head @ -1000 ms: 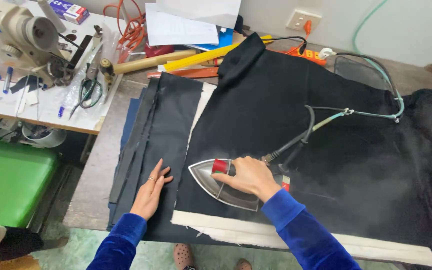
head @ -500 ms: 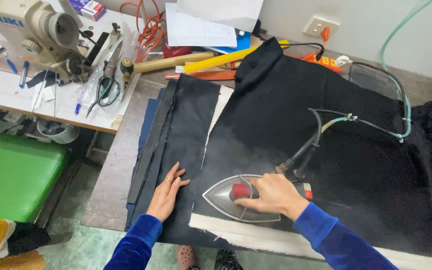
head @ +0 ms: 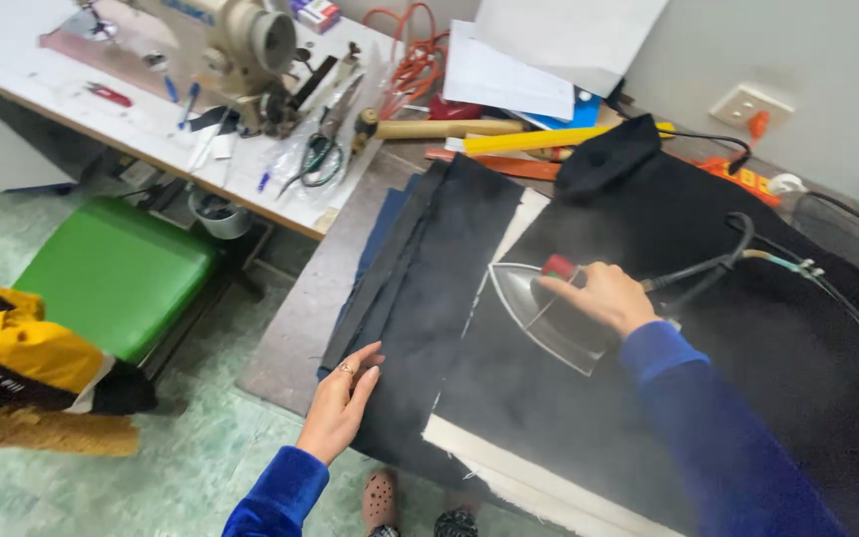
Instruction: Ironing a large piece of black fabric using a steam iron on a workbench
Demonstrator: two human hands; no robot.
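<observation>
My right hand (head: 603, 295) grips the handle of a silver steam iron (head: 539, 313) with a red knob, resting flat on a large black cloth (head: 738, 328) spread over the ironing table. The iron's tip points to the upper left. A black cord and a thin hose (head: 748, 249) trail from the iron to the right. My left hand (head: 343, 403) lies with fingers apart on the near edge of a stack of dark fabric pieces (head: 420, 288) left of the iron, holding nothing.
A sewing machine (head: 241, 45), scissors (head: 320, 154) and pens sit on the white table at the upper left. A green stool (head: 116, 273) stands below it. Papers, a yellow ruler (head: 549, 139) and a wall socket (head: 743, 104) lie behind the cloth. A yellow garment (head: 22, 348) is at the left.
The iron and my right hand have slid up and to the left across the black cloth. My left hand has stayed on the dark fabric stack. The view has shifted left.
</observation>
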